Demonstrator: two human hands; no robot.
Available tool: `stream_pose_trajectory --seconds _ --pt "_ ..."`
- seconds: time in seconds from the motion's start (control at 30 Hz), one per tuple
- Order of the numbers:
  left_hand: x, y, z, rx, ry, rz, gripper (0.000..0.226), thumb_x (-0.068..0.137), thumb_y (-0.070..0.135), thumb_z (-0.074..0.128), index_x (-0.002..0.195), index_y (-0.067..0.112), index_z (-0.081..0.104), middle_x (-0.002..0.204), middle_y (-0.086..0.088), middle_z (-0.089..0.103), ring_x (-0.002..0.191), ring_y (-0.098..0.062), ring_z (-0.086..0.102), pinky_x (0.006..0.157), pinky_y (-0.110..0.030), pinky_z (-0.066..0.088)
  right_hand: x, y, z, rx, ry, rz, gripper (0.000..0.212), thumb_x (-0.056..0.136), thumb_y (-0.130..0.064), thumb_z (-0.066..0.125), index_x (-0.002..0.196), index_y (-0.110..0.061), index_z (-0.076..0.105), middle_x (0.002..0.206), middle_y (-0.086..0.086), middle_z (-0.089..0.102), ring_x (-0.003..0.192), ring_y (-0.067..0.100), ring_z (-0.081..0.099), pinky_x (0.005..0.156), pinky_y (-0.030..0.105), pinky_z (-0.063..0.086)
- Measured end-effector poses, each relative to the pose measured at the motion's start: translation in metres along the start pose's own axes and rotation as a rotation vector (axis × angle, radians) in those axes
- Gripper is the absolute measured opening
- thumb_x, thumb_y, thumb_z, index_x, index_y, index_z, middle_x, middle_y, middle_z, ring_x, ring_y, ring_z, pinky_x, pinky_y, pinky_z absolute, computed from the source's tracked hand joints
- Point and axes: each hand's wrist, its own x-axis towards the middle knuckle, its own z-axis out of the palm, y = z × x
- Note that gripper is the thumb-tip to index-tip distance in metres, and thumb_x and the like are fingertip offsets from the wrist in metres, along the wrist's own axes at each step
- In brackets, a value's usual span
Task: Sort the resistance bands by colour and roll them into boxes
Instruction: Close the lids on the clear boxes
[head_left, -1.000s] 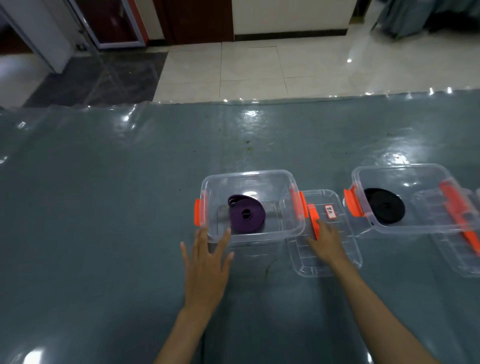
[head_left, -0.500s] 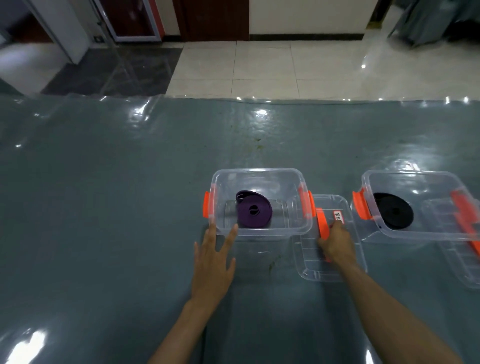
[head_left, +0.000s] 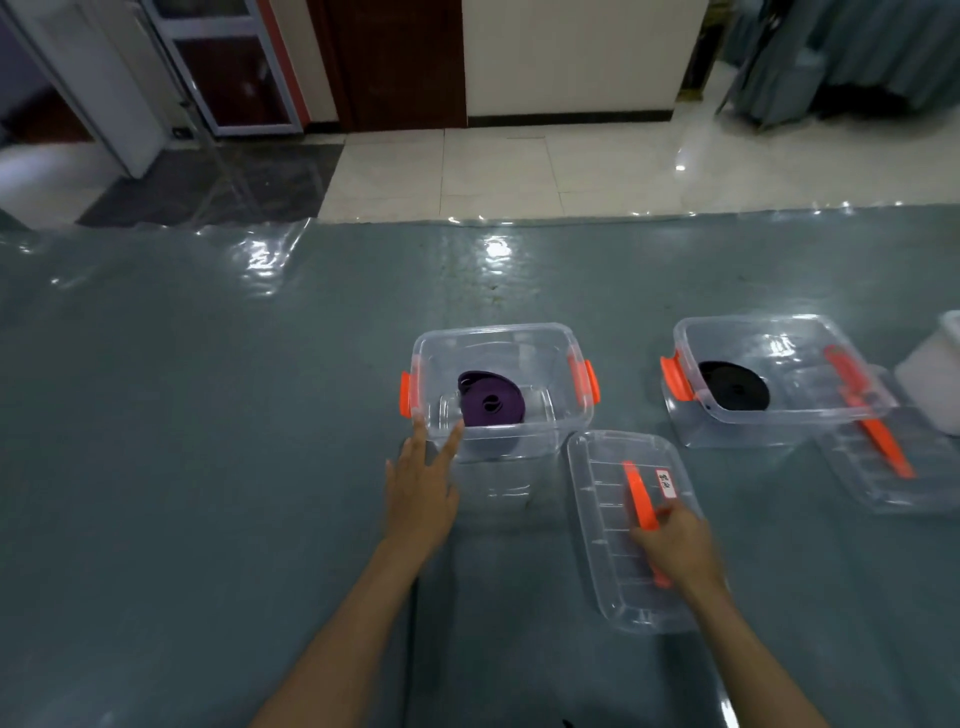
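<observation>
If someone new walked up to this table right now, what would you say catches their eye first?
Probably the purple band rolled inside the open clear box at the centre, its orange latches bright against the grey-green table. Next, the right hand gripping the orange handle of a clear lid in front of the box, while the left hand touches its near wall. A black band sits in another box to the right.

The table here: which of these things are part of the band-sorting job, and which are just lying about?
Part of the job:
purple band in the middle box
black band in the right box
lid held by the right hand
left hand at the middle box
second lid

Lying about:
white tub at the right edge
</observation>
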Motion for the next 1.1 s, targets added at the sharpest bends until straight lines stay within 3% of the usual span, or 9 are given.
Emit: stream_pose_trajectory --seconds 0.13,0.3,0.5,0.6,0.73,0.83,0.9,0.97,1.1 --pt "0.001 -0.004 -0.001 0.029 -0.022 0.028 0.097 0.097 0.013 0.064 0.167 0.044 0.004 0.175 -0.008 -0.024 0.157 -0.033 0.027 0.125 -0.065 0.024 -0.027 0.012 0.004 0.115 0.042 -0.005 0.026 0.067 -0.028 0.084 0.076 -0.025 0.06 0.072 -0.008 0.068 0.067 0.018 0.067 0.067 0.039 0.055" --pt "0.006 -0.008 -0.006 0.085 -0.015 0.057 0.095 0.096 0.015 0.063 0.167 0.045 0.006 0.176 -0.012 -0.017 0.142 -0.035 0.044 0.119 -0.058 0.035 -0.051 0.008 -0.001 0.23 0.111 -0.027 0.027 0.063 -0.037 0.079 0.079 -0.026 0.06 0.07 -0.008 0.067 0.064 0.012 0.065 0.056 0.03 0.045" --pt "0.009 -0.015 -0.001 0.073 0.042 0.102 0.08 0.104 0.027 0.06 0.167 0.043 0.013 0.177 -0.013 -0.006 0.144 -0.032 0.043 0.12 -0.048 0.036 -0.041 -0.014 -0.021 0.263 0.158 -0.157 0.027 0.07 -0.025 0.083 0.084 -0.029 0.061 0.075 -0.009 0.068 0.069 0.009 0.067 0.059 0.03 0.048" --pt "0.008 -0.018 0.002 0.001 0.125 0.113 0.066 0.107 0.029 0.057 0.164 0.042 0.027 0.177 -0.011 0.009 0.142 -0.035 0.046 0.116 -0.049 0.039 -0.024 -0.048 -0.035 0.186 0.133 -0.232 0.031 0.069 -0.025 0.081 0.093 -0.033 0.063 0.079 -0.011 0.068 0.072 0.011 0.067 0.066 0.034 0.052" --pt "0.008 -0.024 0.004 -0.049 0.184 0.13 0.054 0.109 0.025 0.056 0.16 0.036 0.044 0.174 -0.007 0.026 0.137 -0.034 0.051 0.113 -0.05 0.044 0.004 -0.104 -0.043 0.023 0.135 -0.428 0.034 0.07 -0.021 0.083 0.089 -0.037 0.06 0.083 -0.015 0.061 0.076 0.013 0.063 0.062 0.026 0.04" --pt "0.012 -0.032 0.002 -0.154 0.239 0.095 0.045 0.111 0.022 0.051 0.156 0.023 0.05 0.164 -0.004 0.047 0.14 -0.029 0.054 0.116 -0.04 0.04 0.028 -0.144 -0.039 -0.126 0.112 -0.546 0.027 0.076 -0.027 0.084 0.099 -0.024 0.07 0.098 -0.003 0.064 0.09 0.022 0.065 0.076 0.036 0.05" --pt "0.015 -0.033 -0.001 -0.323 0.328 0.037 0.037 0.109 0.026 0.05 0.145 0.024 0.059 0.145 -0.001 0.064 0.127 -0.024 0.062 0.108 -0.03 0.043 0.042 -0.169 -0.031 -0.205 0.081 -0.61 0.037 0.075 -0.024 0.083 0.11 -0.016 0.074 0.107 0.006 0.067 0.098 0.028 0.065 0.086 0.043 0.054" --pt "0.024 -0.03 -0.005 -0.466 0.408 -0.021 0.032 0.11 0.027 0.05 0.139 0.026 0.061 0.132 0.003 0.068 0.119 -0.018 0.063 0.105 -0.031 0.046 0.052 -0.192 -0.021 -0.25 0.055 -0.672 0.041 0.073 -0.023 0.081 0.113 -0.016 0.074 0.11 0.008 0.068 0.103 0.03 0.064 0.09 0.043 0.054" --pt "0.06 -0.018 -0.016 -0.644 0.436 -0.092 0.035 0.111 0.033 0.052 0.145 0.027 0.057 0.137 0.011 0.064 0.124 -0.005 0.06 0.105 -0.023 0.046 0.067 -0.234 0.007 -0.321 -0.028 -0.811 0.038 0.078 -0.028 0.079 0.114 -0.021 0.074 0.114 0.004 0.068 0.11 0.027 0.062 0.097 0.042 0.048"
